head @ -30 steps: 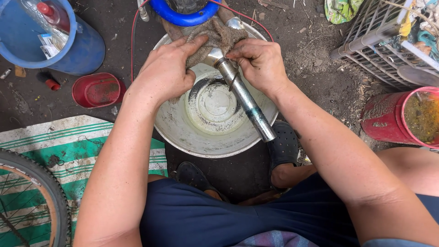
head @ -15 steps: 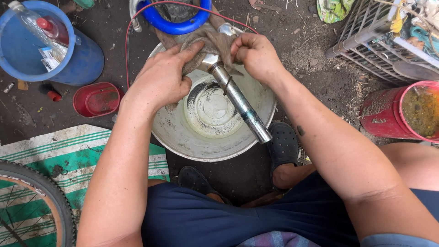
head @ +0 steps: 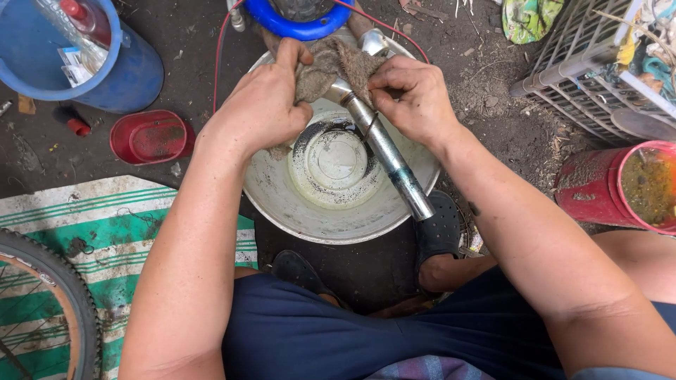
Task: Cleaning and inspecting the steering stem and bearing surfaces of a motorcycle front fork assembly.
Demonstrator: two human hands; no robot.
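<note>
A shiny metal tube (head: 389,160) slants over a white metal basin (head: 282,200) that holds a little cloudy liquid. A dirty brown rag (head: 331,65) is wrapped round the tube's upper end. My left hand (head: 264,102) grips the rag on the left side. My right hand (head: 415,98) pinches the rag and the tube's top from the right. The tube's lower end sticks out over the basin's near rim, above a dark sandal (head: 438,229).
A blue bucket (head: 105,63) with bottles stands at top left, a small red bowl (head: 149,136) beside it. A blue ring-shaped part (head: 299,21) lies beyond the basin. A wire crate (head: 598,70) and a red pot (head: 620,186) stand right. A bicycle tyre (head: 56,295) lies on a green striped mat.
Both hands have shifted on the rag, bunching it higher round the tube's top. The view has moved slightly closer.
</note>
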